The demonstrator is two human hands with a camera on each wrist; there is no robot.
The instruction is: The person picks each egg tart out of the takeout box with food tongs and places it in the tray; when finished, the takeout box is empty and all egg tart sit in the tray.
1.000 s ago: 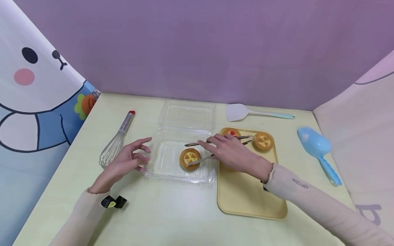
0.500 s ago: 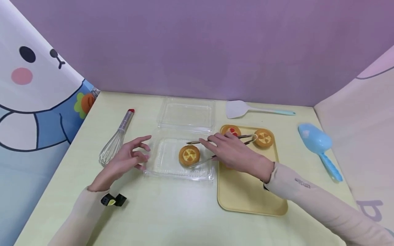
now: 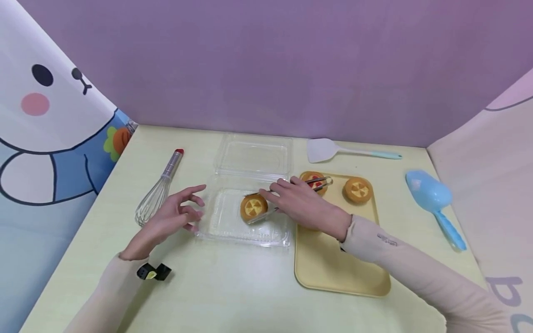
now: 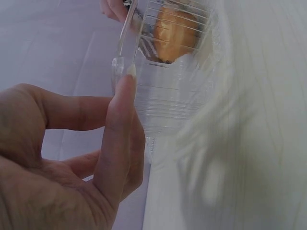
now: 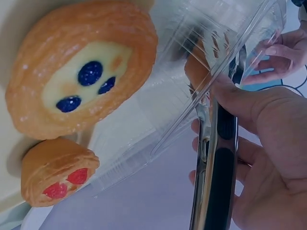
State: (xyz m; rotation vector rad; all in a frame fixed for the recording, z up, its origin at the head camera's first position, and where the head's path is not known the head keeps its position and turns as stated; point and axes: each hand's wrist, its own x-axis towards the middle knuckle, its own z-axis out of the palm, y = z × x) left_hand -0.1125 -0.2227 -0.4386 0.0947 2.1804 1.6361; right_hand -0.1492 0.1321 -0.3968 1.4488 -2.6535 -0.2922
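My right hand [image 3: 301, 206] grips metal tongs [image 5: 216, 158] with dark handle panels. Their two arms lie on either side of a round pastry [image 3: 253, 208] with a yellow patterned top, inside the clear plastic box [image 3: 220, 231]. Whether the tongs pinch the pastry I cannot tell. At the box's left rim is my left hand [image 3: 170, 215], fingers loosely bent, the fingertips close to the plastic. The left wrist view has a fingertip right at the rim [image 4: 117, 72]; contact is unclear.
A yellow tray [image 3: 341, 268] bears a red-topped pastry [image 5: 62, 184], a blueberry pastry [image 5: 81, 72] mostly covered by my right hand in the head view, and another patterned pastry [image 3: 358, 190]. Around lie a whisk [image 3: 156, 196], a spatula [image 3: 322, 150] and a blue scoop [image 3: 429, 189].
My right hand has moved left with the tongs, whose tips now reach farther along the pastry. The pastry has shifted slightly left. My left hand stays in place.
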